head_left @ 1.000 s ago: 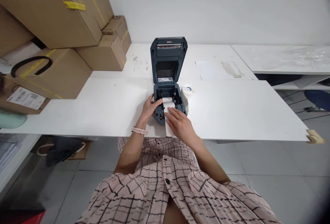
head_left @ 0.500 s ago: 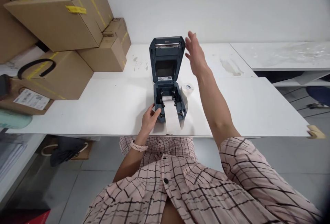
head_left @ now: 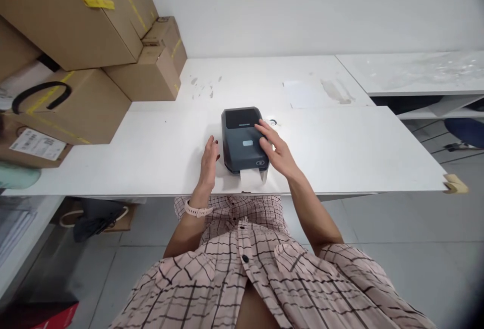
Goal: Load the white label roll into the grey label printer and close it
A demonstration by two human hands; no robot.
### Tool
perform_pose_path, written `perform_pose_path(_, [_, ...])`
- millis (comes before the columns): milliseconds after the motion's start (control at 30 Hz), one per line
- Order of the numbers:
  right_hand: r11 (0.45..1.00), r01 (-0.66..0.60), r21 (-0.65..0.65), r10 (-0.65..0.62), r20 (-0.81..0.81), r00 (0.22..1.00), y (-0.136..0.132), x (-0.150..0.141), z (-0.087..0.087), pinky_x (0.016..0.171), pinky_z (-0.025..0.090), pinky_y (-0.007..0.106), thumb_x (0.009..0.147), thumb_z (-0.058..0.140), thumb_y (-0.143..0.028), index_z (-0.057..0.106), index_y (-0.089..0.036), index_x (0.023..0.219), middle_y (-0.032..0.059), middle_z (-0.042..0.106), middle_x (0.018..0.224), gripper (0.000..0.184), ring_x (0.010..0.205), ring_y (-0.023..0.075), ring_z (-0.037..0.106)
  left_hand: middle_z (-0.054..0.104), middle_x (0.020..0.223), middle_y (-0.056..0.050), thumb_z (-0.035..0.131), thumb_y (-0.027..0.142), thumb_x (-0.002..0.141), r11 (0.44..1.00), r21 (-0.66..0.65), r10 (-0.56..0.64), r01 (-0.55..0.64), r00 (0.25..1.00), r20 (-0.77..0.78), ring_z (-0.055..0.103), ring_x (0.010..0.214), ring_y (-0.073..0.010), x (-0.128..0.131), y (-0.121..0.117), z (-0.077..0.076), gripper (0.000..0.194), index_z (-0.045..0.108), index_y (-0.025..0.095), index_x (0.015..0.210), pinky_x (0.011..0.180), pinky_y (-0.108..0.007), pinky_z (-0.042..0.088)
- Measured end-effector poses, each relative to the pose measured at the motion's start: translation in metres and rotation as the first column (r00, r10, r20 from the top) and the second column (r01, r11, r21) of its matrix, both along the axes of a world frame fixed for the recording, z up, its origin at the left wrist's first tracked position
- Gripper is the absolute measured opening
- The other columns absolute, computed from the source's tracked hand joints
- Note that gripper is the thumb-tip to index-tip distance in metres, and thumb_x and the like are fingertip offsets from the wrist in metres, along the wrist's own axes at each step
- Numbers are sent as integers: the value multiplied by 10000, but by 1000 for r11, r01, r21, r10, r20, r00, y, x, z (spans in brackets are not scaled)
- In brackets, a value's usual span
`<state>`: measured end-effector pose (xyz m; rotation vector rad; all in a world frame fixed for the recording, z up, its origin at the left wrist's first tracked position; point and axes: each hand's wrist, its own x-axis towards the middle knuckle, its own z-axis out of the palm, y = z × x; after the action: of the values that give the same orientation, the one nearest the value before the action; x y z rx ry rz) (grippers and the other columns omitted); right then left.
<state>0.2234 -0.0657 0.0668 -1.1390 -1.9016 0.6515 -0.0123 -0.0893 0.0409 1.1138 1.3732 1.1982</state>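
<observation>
A dark grey label printer (head_left: 241,137) sits on the white table (head_left: 340,152) with its lid down. A strip of white label paper (head_left: 250,179) sticks out of its front slot toward me. My right hand (head_left: 277,150) lies flat on the right side of the lid, fingers stretched out. My left hand (head_left: 209,162) stands beside the printer's left side with its fingers extended, holding nothing. A small white paper roll (head_left: 273,121) peeks out behind my right hand.
Several cardboard boxes (head_left: 75,26) are stacked at the table's left end, one with a black handle (head_left: 40,94). A white sheet (head_left: 298,94) lies on the far table section. A shelf unit (head_left: 423,79) stands at the right, with grey floor below.
The printer lid was upright and is now shut. My right hand went from the paper up to the lid and came down with it. My left hand let go of the printer's front.
</observation>
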Motion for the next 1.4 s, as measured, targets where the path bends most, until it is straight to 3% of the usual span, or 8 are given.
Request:
perform_pose_path(233, [986, -12, -165, -27, -228, 973, 3, -2, -25, 1335, 250, 594, 980, 572, -636, 251, -426, 1666, -34, 171, 1789, 787, 1647, 323, 205, 301, 1752, -100, 804, 541, 825, 994, -14, -106, 110, 982, 157, 338, 1593, -358, 30, -6, 4, 1089, 185, 293, 1687, 1276, -476, 393])
perform_pose_path(367, [983, -19, -184, -31, -264, 964, 1, -5, -26, 1348, 209, 585, 964, 605, -631, 288, -415, 1657, -37, 131, 1796, 792, 1664, 310, 129, 360, 1721, -99, 801, 519, 833, 994, 25, -109, 107, 979, 172, 406, 1554, -361, 33, -8, -4, 1029, 240, 306, 1668, 1257, -490, 426])
perform_pose_path(800, [983, 44, -181, -91, -261, 961, 0, -8, -26, 1316, 314, 567, 949, 646, -599, 258, -377, 1670, 27, 305, 1752, 848, 1608, 331, 317, 368, 1683, -151, 821, 536, 787, 998, 54, -18, 16, 999, 39, 450, 1504, -328, 32, -25, -24, 1002, 318, 264, 1611, 1168, -446, 473])
perform_pose_path(867, [982, 51, -180, -97, -258, 961, -1, -9, -26, 1299, 343, 579, 965, 629, -578, 305, -390, 1650, 27, 325, 1742, 781, 1596, 330, 343, 507, 1545, -174, 851, 537, 737, 994, 43, 106, -104, 992, -61, 569, 1347, -309, 31, -47, -33, 932, 443, 226, 1515, 1033, -416, 534])
perform_pose_path(933, [983, 60, -175, -105, -256, 961, -3, -9, -27, 1299, 339, 584, 980, 612, -558, 358, -403, 1624, 19, 319, 1744, 710, 1602, 323, 331, 694, 1114, -101, 793, 577, 779, 991, -46, 120, -126, 984, -129, 666, 984, -223, 33, -68, -40, 609, 631, 195, 1225, 828, -345, 539])
perform_pose_path(1033, [985, 76, -157, -115, -254, 960, -4, -10, -30, 1307, 321, 584, 985, 611, -540, 411, -416, 1592, 5, 293, 1754, 651, 1617, 311, 300, 604, 677, -9, 636, 708, 844, 926, -277, -235, 256, 966, 106, 519, 566, -120, 45, -81, -36, 543, 673, 168, 793, 574, -279, 413])
perform_pose_path(1167, [987, 77, -143, -114, -272, 956, -4, -11, -32, 1274, 373, 588, 978, 638, -504, 476, -412, 1539, 10, 325, 1741, 591, 1587, 304, 361, 574, 619, 1, 665, 726, 779, 878, -312, -227, 363, 890, 395, 452, 496, -86, 63, -69, -17, 571, 638, 160, 703, 500, -255, 326])
perform_pose_path(1400, [977, 183, 112, -161, -181, 970, -8, -17, -21, 1265, 377, 557, 1002, 607, -348, 580, -376, 1412, 28, 644, 1482, 411, 1525, 261, 441, 473, 486, 35, 642, 807, 746, 923, -237, -277, 302, 952, 132, 396, 432, -76, 61, -57, -34, 646, 519, 197, 574, 453, -251, 291])
